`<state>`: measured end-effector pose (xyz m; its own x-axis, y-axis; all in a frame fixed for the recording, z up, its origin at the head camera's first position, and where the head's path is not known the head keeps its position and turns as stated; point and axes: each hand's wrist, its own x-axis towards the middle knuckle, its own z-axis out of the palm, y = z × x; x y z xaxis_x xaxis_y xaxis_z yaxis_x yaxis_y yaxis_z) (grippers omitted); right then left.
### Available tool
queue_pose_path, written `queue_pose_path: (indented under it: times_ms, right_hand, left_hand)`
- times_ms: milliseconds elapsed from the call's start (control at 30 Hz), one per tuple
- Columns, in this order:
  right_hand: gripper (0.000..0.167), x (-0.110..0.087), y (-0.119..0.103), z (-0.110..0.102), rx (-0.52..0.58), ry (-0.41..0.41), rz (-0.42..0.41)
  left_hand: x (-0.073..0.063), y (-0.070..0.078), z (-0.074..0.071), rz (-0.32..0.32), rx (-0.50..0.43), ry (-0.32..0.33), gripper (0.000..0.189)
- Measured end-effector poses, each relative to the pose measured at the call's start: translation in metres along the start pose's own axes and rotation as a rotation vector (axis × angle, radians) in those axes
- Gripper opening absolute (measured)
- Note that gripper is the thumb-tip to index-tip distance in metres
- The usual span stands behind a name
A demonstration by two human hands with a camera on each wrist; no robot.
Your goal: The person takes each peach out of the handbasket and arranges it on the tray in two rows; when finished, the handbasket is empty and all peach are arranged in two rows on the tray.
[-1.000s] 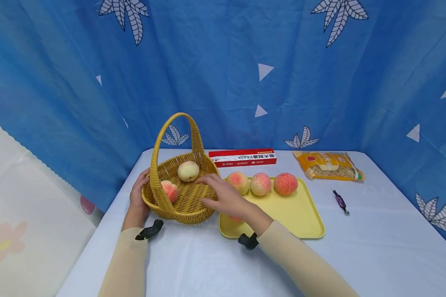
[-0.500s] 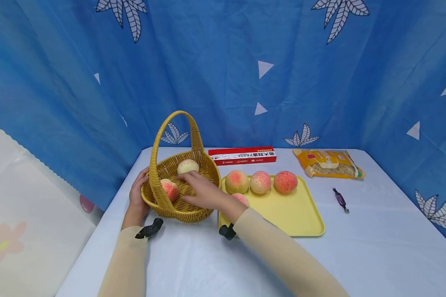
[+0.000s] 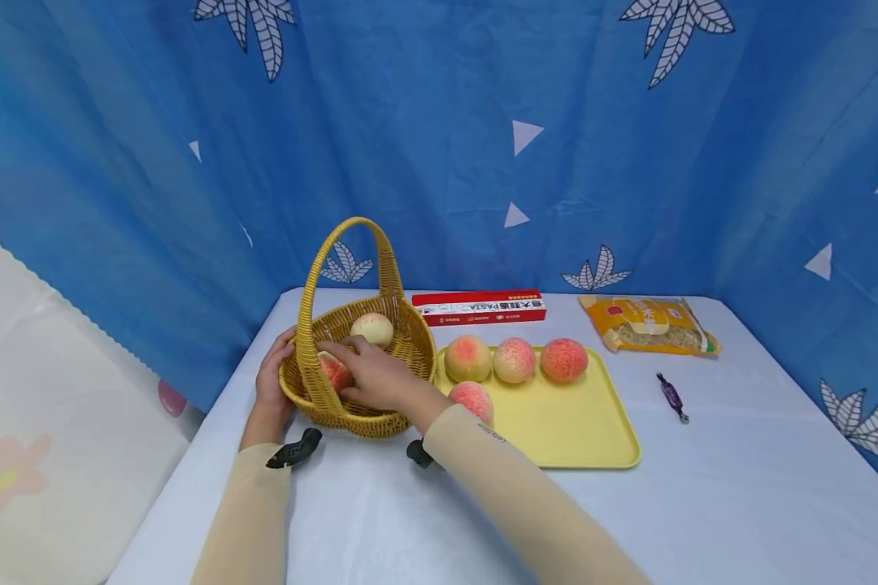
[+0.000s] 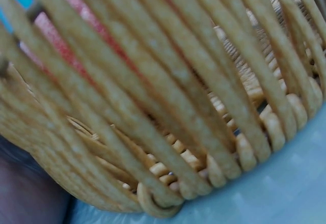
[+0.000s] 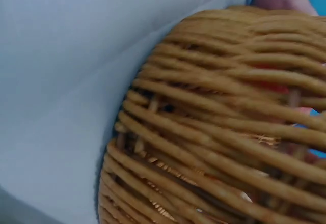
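Note:
A yellow wicker basket [image 3: 388, 426] with a tall arched handle stands on the left of the table. My left hand [image 3: 271, 383] holds its left side near the rim. Inside, my right hand [image 3: 382, 379] has its fingers and thumb around a red-and-white peach [image 3: 334, 370] at the basket's left. A paler peach [image 3: 372, 328] lies toward the back of the basket. Through the weave, red peach skin [image 4: 66, 46] shows in the left wrist view. In the right wrist view the basket wall [image 5: 204, 127] hides most of the right hand's work.
Right of the basket is a yellow tray [image 3: 571, 431] with several peaches, the nearest [image 3: 471, 402] close by the right wrist. Behind stands a red pasta box [image 3: 479, 308]. Farther right lie an orange food bag [image 3: 649, 325] and a small purple-wrapped candy [image 3: 671, 397].
My right hand has moved left, from the basket's right rim, into the basket and around the red-and-white peach. The tray's front peach has come into full view. My left hand stays put.

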<state>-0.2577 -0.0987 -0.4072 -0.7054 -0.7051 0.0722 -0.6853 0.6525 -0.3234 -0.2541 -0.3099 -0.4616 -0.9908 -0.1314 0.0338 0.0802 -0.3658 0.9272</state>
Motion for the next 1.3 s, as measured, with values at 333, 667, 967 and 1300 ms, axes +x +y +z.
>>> queue_pose_path:
  times_ms: [333,667,967,1300]
  right_hand:
    - [0.077,0.0044,0.0000,0.0060,-0.163,-0.053,0.005]
    - [0.059,0.0042,0.0001,0.0042,-0.108,0.056,0.039]
    - [0.053,0.0059,-0.0004,0.0028,-0.035,0.064,0.076]
    - [0.075,0.0028,0.0012,0.0060,-0.071,0.057,0.042]
  left_hand:
    - [0.0001,0.0006,-0.0006,0.000,-0.015,-0.026,0.038]
    - [0.0011,0.0001,0.0010,0.007,-0.027,-0.001,0.035]
    - [0.0011,0.0013,-0.0010,-0.017,-0.051,0.012,0.035]
    - [0.0014,-0.0033,-0.0028,0.001,-0.019,-0.008,0.035]
